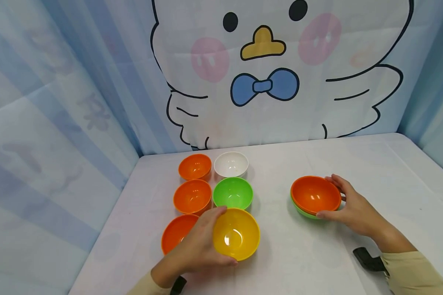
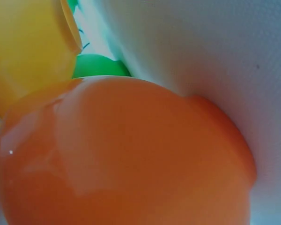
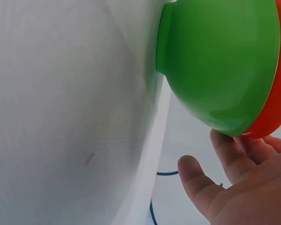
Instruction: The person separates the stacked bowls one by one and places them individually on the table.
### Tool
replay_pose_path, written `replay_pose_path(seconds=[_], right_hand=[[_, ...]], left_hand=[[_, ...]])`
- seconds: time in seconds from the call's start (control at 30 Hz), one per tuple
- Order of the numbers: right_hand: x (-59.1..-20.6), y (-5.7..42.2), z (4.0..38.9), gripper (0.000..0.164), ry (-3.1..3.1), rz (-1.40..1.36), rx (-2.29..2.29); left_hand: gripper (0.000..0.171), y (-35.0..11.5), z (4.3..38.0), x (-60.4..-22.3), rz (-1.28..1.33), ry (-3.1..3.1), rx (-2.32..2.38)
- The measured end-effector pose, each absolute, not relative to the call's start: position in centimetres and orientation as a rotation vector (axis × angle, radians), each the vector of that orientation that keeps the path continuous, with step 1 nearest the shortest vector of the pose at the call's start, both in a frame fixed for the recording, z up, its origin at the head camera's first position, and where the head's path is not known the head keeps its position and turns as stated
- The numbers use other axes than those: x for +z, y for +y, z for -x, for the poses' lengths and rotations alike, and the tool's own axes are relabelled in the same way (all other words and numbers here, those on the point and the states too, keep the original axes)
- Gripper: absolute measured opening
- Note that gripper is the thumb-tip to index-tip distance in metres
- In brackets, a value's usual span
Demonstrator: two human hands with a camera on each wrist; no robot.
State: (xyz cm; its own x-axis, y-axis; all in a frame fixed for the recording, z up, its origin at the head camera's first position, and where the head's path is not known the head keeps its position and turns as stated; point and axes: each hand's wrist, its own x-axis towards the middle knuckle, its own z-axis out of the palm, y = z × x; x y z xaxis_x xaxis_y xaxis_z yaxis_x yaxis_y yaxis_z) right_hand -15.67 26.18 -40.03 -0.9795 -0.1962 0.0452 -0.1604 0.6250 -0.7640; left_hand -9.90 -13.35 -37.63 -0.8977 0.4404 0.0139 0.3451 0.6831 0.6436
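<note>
My left hand (image 1: 201,243) grips a yellow bowl (image 1: 236,234), thumb at its near side and fingers at its far left side. In the left wrist view the yellow bowl (image 2: 33,47) shows raised off the cloth, beyond an orange bowl (image 2: 131,154). In the head view it overlaps the near edge of a light green bowl (image 1: 233,192). On the right, an orange bowl (image 1: 315,194) sits nested in another green bowl (image 3: 220,61). My right hand (image 1: 354,211) holds this pair at the right side, thumb near and fingers behind.
Three orange bowls form a column at the left: far (image 1: 195,166), middle (image 1: 192,196) and near (image 1: 179,231), the last partly hidden by my left hand. A white bowl (image 1: 231,164) stands behind the green one. White cloth covers the table (image 1: 280,262); a printed curtain (image 1: 266,119) hangs behind.
</note>
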Motion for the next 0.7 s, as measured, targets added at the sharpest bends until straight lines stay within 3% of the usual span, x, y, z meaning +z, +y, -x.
replay_pose_path(seconds=[0.4,0.7], right_hand=[[-39.5,26.1,15.9,0.116,2.804,0.337,-1.227],[-39.0,26.1,15.8,0.118,2.796,0.309,-1.18]], left_hand=[[0.111,-13.1,10.2,-37.7,-0.57,2.726,0.905],[0.105,-12.8,10.6,-38.0,-0.674,2.744,0.848]])
